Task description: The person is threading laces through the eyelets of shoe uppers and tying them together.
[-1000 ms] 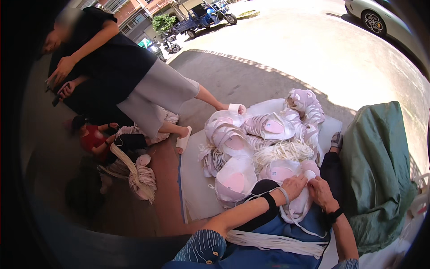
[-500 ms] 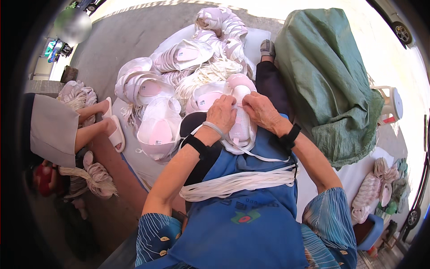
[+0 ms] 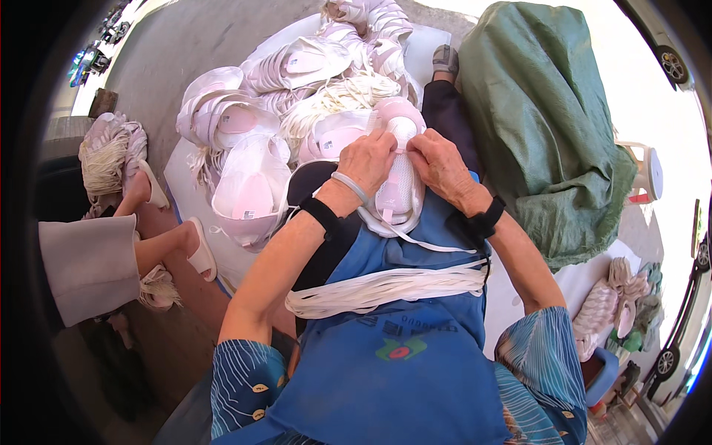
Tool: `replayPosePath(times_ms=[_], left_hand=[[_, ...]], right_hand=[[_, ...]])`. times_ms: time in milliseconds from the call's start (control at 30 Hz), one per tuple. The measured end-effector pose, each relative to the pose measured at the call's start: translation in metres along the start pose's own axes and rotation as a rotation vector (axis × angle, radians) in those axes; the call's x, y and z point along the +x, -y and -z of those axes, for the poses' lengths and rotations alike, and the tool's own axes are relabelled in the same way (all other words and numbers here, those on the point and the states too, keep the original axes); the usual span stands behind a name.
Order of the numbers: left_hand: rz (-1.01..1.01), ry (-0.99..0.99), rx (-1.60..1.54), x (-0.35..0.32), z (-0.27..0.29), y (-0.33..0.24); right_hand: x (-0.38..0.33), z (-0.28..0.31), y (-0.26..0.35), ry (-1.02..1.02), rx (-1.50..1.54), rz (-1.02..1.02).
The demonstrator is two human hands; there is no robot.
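Two pinching grips on one white-and-pink shoe upper point(image 3: 397, 189): left hand point(image 3: 365, 165) with thumb and fingers closed on its left edge, right hand point(image 3: 443, 167) closed on the opposite edge — too small to tell exactly what between the fingertips. Shoe upper resting over a blue apron point(image 3: 415, 386), between both hands, toe pointing away from the body, with a loose white lace point(image 3: 434, 245) trailing rightward from its near end. Closer to the body, a bundle of white laces point(image 3: 386, 291) across the apron. Beyond the hands, more shoe uppers point(image 3: 248, 182) piled on a pale sheet point(image 3: 185, 189), with cream laces point(image 3: 337, 104) among them. To the right, a big green cloth point(image 3: 549, 141) and a white stool point(image 3: 651, 172) — to the left, a bystander's white slippers point(image 3: 204, 257).
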State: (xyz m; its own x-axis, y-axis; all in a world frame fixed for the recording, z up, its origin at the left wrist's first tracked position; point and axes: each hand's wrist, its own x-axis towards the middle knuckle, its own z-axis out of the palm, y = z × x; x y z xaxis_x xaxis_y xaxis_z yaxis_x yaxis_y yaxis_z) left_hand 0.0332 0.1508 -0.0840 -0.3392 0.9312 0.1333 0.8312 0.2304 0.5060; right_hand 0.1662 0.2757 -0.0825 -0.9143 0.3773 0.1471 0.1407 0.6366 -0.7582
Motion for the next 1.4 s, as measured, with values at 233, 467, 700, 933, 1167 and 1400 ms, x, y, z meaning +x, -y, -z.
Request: replayPosePath(times_ms=[233, 467, 700, 933, 1167, 1400], left_hand=[[0.006, -0.037, -0.001, -0.001, -0.001, 0.001], [0.017, -0.006, -0.003, -0.004, -0.002, -0.003], [0.031, -0.015, -0.006, -0.007, -0.011, -0.002], [0.018, -0.034, 0.031, 0.007, -0.005, 0.002], [0.087, -0.025, 0.056, -0.007, 0.002, 0.009], [0.024, -0.102, 0.081, -0.008, -0.037, -0.005]], right_hand=[[0.002, 0.0, 0.0, 0.015, 0.002, -0.017], [-0.003, -0.002, 0.002, 0.033, -0.039, -0.041], [-0.008, -0.003, -0.004, 0.021, -0.032, -0.029], [0.005, 0.001, -0.006, 0.008, -0.05, 0.034], [0.012, -0.013, 0.013, 0.087, -0.152, 0.001], [-0.005, 0.002, 0.011, 0.038, -0.086, 0.071]])
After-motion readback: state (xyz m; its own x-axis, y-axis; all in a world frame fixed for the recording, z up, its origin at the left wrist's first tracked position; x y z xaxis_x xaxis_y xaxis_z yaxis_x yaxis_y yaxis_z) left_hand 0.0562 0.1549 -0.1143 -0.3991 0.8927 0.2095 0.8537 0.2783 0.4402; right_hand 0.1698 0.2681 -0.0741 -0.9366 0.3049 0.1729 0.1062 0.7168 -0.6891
